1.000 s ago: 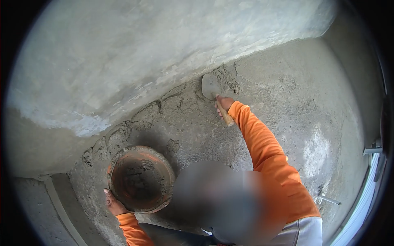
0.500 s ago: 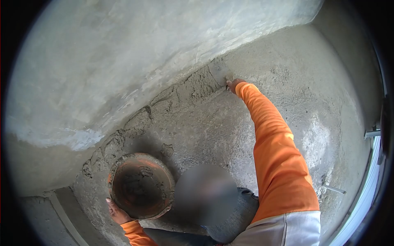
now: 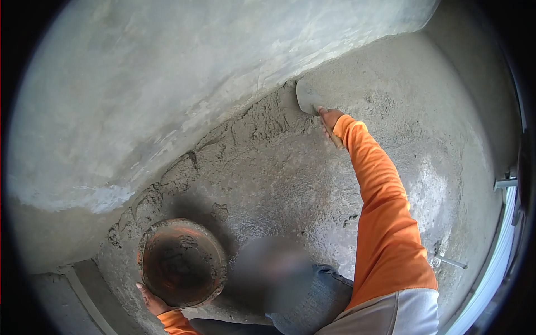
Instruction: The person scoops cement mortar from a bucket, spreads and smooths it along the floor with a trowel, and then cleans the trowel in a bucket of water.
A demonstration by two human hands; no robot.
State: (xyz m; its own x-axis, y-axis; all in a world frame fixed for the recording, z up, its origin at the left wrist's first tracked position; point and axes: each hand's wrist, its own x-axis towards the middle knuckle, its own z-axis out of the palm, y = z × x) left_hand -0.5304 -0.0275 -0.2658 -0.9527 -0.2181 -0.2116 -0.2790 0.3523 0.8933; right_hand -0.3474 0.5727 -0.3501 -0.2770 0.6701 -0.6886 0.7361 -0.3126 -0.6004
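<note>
My right hand is closed around the wooden handle of a trowel. The rounded metal blade lies at the upper end of a rough band of wet mortar along the foot of the wall. My left hand grips the lower left edge of a round, mortar-stained basin, its thumb showing at the rim and the other fingers partly hidden. A dark lump of mortar sits inside the basin.
A smooth grey wall rises along the upper left. Beside the basin lies a small mortar clump on the rough floor. A short metal rod is at the right. My knee is at the bottom.
The trowel has turned in my right hand, and its handle now shows; the hand has shifted slightly right and down. The basin and my left hand appear a little lower and further left.
</note>
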